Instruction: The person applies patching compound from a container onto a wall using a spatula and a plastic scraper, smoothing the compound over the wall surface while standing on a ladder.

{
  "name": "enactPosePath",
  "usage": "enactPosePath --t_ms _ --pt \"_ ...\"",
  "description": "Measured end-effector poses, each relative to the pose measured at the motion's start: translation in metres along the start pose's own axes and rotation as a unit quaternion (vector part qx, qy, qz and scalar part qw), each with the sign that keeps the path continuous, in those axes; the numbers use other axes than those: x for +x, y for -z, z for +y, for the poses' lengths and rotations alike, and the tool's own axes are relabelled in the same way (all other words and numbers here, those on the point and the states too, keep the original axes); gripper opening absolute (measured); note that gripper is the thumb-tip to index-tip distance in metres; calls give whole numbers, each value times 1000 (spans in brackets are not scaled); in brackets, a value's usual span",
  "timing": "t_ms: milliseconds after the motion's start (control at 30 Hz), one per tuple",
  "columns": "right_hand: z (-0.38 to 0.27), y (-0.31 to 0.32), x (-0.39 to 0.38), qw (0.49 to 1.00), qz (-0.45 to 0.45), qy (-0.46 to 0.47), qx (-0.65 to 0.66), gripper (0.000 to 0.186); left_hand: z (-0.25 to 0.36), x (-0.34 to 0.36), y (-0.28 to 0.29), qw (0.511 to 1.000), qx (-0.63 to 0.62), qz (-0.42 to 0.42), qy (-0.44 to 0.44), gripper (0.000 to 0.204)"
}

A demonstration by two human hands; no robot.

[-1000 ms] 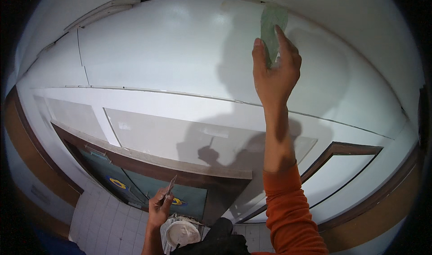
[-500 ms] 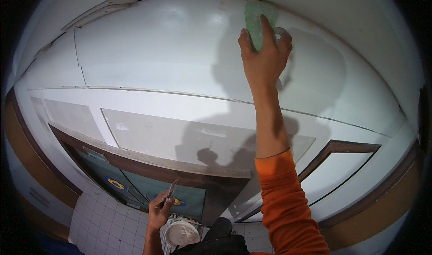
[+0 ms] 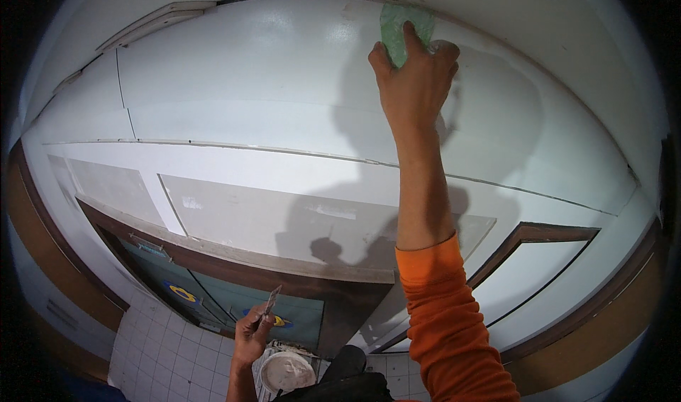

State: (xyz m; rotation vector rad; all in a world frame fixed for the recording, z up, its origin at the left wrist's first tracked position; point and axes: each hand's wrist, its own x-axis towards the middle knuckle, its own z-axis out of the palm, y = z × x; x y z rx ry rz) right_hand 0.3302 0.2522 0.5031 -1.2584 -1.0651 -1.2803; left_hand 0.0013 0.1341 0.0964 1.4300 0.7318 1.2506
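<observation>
My right hand (image 3: 415, 72) is raised at the top, its fingers wrapped over a translucent green flat spreader (image 3: 406, 20). The spreader lies against the white wall panel (image 3: 262, 69), close under the seam with the surface above. Low in the view, my left hand (image 3: 250, 335) is closed round a small putty knife (image 3: 272, 300), its blade pointing up. The knife stays apart from the wall. Just right of that forearm stands a round tub (image 3: 287, 371) of whitish paste. My right arm hides part of the wall behind it.
A dark wooden frame (image 3: 248, 260) surrounds greenish doors (image 3: 220, 292) with yellow-and-blue emblems below the wall. Another brown-framed opening (image 3: 539, 260) is at the right. Pale tiles (image 3: 159, 345) cover the floor. A trim piece (image 3: 159, 20) juts out at upper left.
My right hand and the green spreader have shifted slightly left along the wall, and the index finger sits a little differently. My left hand with the putty knife has hardly moved.
</observation>
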Motion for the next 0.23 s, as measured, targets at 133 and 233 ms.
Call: enactPosePath --t_ms 133,233 --pt "-14 23 10 995 -82 -50 16 59 -2 -3 3 999 -8 12 30 19" --pt "-10 41 16 989 -139 -56 9 58 -5 -3 6 1000 1 -5 23 28"
